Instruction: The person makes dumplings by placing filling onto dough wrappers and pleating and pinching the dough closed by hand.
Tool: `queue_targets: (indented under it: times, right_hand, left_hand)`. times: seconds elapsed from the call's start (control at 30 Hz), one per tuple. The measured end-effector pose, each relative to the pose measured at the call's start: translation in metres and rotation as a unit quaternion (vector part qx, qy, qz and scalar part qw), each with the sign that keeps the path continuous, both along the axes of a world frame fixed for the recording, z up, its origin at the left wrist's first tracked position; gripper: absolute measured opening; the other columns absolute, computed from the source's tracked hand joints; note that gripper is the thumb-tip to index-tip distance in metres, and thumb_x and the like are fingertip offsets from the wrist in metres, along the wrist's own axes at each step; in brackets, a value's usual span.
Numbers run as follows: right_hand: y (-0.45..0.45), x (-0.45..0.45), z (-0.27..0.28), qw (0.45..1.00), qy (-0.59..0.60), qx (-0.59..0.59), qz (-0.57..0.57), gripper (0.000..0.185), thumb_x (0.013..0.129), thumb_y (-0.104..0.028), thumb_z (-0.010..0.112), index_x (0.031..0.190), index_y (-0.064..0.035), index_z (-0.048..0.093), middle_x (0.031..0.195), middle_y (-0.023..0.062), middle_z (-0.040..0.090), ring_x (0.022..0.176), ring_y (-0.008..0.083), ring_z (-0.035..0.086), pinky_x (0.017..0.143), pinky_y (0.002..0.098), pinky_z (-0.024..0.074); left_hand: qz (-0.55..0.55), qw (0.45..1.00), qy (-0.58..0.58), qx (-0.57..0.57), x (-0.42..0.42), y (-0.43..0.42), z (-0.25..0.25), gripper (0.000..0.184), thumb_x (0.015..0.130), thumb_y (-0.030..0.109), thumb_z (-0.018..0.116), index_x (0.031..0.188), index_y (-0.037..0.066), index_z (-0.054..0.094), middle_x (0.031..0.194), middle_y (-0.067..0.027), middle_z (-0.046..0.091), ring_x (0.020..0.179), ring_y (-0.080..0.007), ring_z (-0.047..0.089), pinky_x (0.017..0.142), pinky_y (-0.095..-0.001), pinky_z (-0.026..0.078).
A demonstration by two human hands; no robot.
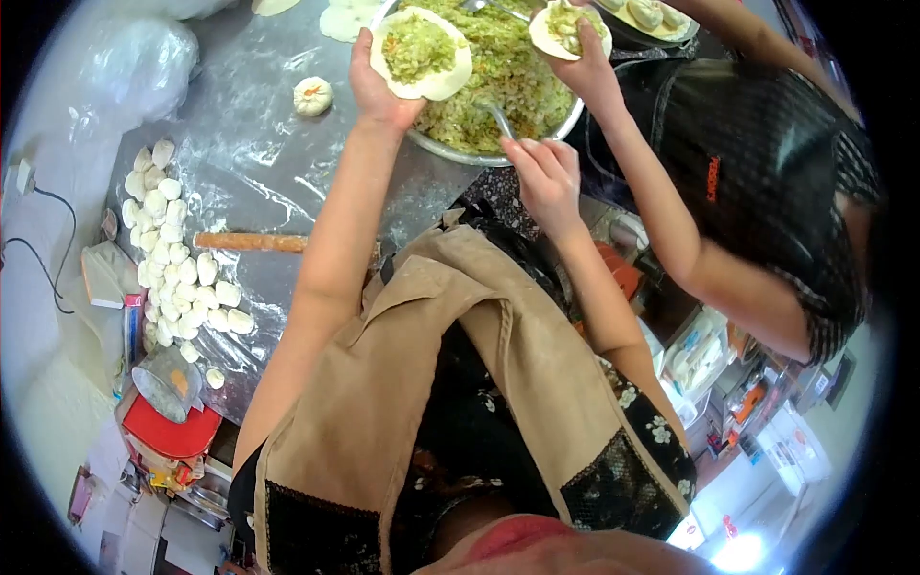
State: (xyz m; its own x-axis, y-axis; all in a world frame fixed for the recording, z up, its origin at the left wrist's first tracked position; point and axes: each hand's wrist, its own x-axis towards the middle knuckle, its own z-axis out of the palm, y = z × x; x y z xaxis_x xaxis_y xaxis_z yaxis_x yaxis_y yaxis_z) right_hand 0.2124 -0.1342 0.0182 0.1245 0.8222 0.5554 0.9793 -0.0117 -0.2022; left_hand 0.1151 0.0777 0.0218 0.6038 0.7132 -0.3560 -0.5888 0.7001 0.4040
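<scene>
My left hand point(381, 94) supports a round dough wrapper point(457, 81) on its palm and fingers, with a mound of chopped green filling point(419, 48) on top. Closed around the handle of a metal spoon point(500, 122), my right hand point(546, 180) is at the near side of a large metal bowl point(450, 153). The spoon's head dips into the vegetable filling point(527, 101) in that bowl. Across it, a co-worker's hand point(586, 72) holds another filled wrapper point(546, 40).
One pleated bun point(312, 96) sits on the floury table point(244, 153). A wooden rolling pin point(251, 242) lies left of my forearm. Several dough pieces point(177, 278) cluster at the left. Flat wrappers point(347, 19) lie at the back. The co-worker in a black apron point(728, 144) stands close on the right.
</scene>
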Motion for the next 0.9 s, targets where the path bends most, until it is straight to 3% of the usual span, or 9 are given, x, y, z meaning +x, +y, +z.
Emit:
queue_targets:
  times: [0.13,0.2,0.27,0.4,0.47,0.53,0.6,0.67,0.9]
  right_hand:
    - [-0.003,0.004,0.0,0.956,0.132,-0.262,-0.012,0.055,0.071,-0.01,0.062,0.125,-0.0084,0.052,0.12,0.015,0.051,0.114,0.0344,0.046,0.096,0.0405,0.0368]
    - [0.01,0.004,0.023,0.909,0.36,-0.19,0.096,0.062,0.07,-0.022,0.061,0.129,-0.0089,0.047,0.128,0.0204,0.041,0.121,0.0367,0.037,0.104,0.0437,0.0284]
    - [0.027,0.0,0.031,0.913,0.389,-0.118,0.032,0.056,0.076,-0.027,0.059,0.126,-0.0025,0.049,0.126,0.019,0.044,0.122,0.035,0.038,0.103,0.0436,0.0286]
    - [0.058,-0.017,0.026,0.99,0.121,-0.042,-0.055,0.047,0.076,-0.02,0.059,0.119,0.0002,0.052,0.124,0.0188,0.045,0.117,0.037,0.04,0.099,0.0458,0.0305]
    - [0.059,-0.024,0.031,0.989,0.147,-0.015,-0.023,0.041,0.077,-0.016,0.058,0.115,0.0001,0.055,0.123,0.0184,0.046,0.115,0.038,0.041,0.098,0.0469,0.031]
    - [0.055,-0.019,0.029,0.979,0.19,0.024,-0.07,0.034,0.08,-0.014,0.055,0.111,0.0,0.058,0.12,0.0175,0.049,0.114,0.0361,0.042,0.097,0.0451,0.0318]
    - [0.062,-0.009,0.026,0.904,0.415,0.001,-0.102,0.024,0.086,-0.015,0.055,0.101,0.0011,0.064,0.095,0.0123,0.062,0.085,0.0193,0.059,0.073,0.0302,0.0466]
    - [0.07,0.003,0.027,0.664,0.739,-0.066,-0.096,0.024,0.086,-0.018,0.06,0.097,0.0024,0.066,0.083,0.0069,0.064,0.07,0.011,0.058,0.061,0.023,0.0454]
    - [0.074,0.0,0.029,0.717,0.682,-0.097,-0.106,0.017,0.08,-0.013,0.068,0.087,0.003,0.067,0.075,0.0024,0.064,0.063,0.0067,0.055,0.059,0.0197,0.044]
  left_hand:
    - [-0.033,0.998,-0.044,-0.015,-0.01,-0.006,0.01,0.054,0.093,0.04,0.034,0.131,0.002,0.04,0.131,-0.0158,0.047,0.121,-0.0333,0.044,0.104,-0.0512,0.033]
    - [-0.064,0.996,-0.038,-0.045,-0.022,-0.017,0.015,0.053,0.093,0.04,0.036,0.13,0.001,0.041,0.13,-0.0167,0.048,0.121,-0.0332,0.045,0.103,-0.0504,0.033]
    - [-0.073,0.994,-0.039,-0.073,-0.026,-0.022,0.012,0.053,0.092,0.04,0.035,0.127,0.001,0.045,0.126,-0.0165,0.051,0.116,-0.0328,0.05,0.101,-0.0493,0.036]
    - [-0.08,0.992,-0.066,-0.075,-0.028,-0.029,0.011,0.054,0.092,0.04,0.036,0.127,0.001,0.045,0.126,-0.0169,0.052,0.116,-0.0329,0.05,0.101,-0.0484,0.037]
    - [-0.082,0.989,-0.092,-0.08,-0.032,-0.028,0.004,0.054,0.091,0.04,0.037,0.127,0.0,0.045,0.125,-0.0169,0.052,0.116,-0.0328,0.05,0.101,-0.0482,0.037]
    - [-0.094,0.987,-0.094,-0.093,-0.037,-0.029,0.003,0.055,0.091,0.04,0.037,0.128,0.0,0.044,0.125,-0.0169,0.052,0.116,-0.0324,0.05,0.101,-0.0475,0.037]
    - [-0.102,0.987,-0.076,-0.094,-0.04,-0.031,0.005,0.055,0.091,0.04,0.037,0.128,0.0,0.044,0.126,-0.0172,0.052,0.116,-0.0324,0.05,0.101,-0.0475,0.037]
    - [-0.112,0.988,-0.06,-0.093,-0.041,-0.031,0.005,0.055,0.091,0.04,0.038,0.128,-0.001,0.044,0.126,-0.0175,0.052,0.116,-0.0323,0.05,0.101,-0.0474,0.037]
    - [-0.2,0.971,-0.086,-0.102,-0.054,-0.036,-0.002,0.053,0.089,0.031,0.049,0.129,-0.002,0.041,0.127,-0.0196,0.05,0.116,-0.0316,0.051,0.101,-0.0464,0.04]
